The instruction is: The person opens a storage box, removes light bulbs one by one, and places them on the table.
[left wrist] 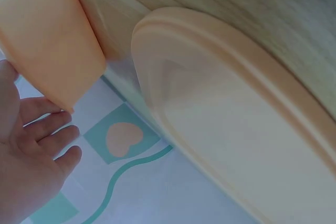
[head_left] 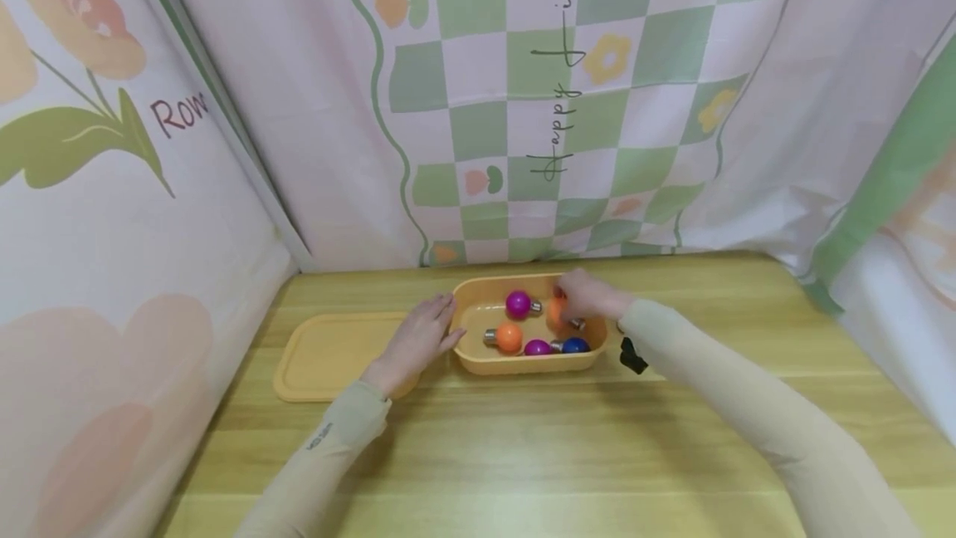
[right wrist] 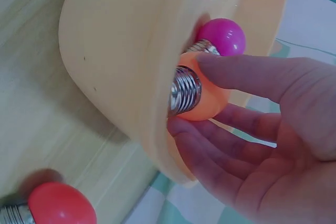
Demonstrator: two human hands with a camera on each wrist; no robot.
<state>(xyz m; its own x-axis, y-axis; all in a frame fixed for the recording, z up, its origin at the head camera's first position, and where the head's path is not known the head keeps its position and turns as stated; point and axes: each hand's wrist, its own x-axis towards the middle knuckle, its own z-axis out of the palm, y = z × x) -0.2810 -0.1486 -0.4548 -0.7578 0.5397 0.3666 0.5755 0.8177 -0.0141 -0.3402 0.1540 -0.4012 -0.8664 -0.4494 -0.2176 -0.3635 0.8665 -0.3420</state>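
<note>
My right hand (head_left: 590,295) is inside the right part of a yellow plastic box (head_left: 496,366), pinching an orange light bulb (right wrist: 207,98) between thumb and fingers. The bulb's silver screw base (right wrist: 186,90) points toward the box wall. My left hand (head_left: 418,335) touches the box's left end with relaxed fingers; in the left wrist view the fingertips (left wrist: 62,119) meet its rim. Also in the box lie a purple bulb (head_left: 519,304), a second orange bulb (head_left: 509,337), another purple bulb (head_left: 538,348) and a blue bulb (head_left: 576,345).
The box's flat yellow lid (head_left: 329,355) lies on the wooden table (head_left: 523,455) to the left, partly under my left forearm. A red bulb (right wrist: 62,203) is on the table outside the box. A patterned curtain (head_left: 485,131) hangs behind.
</note>
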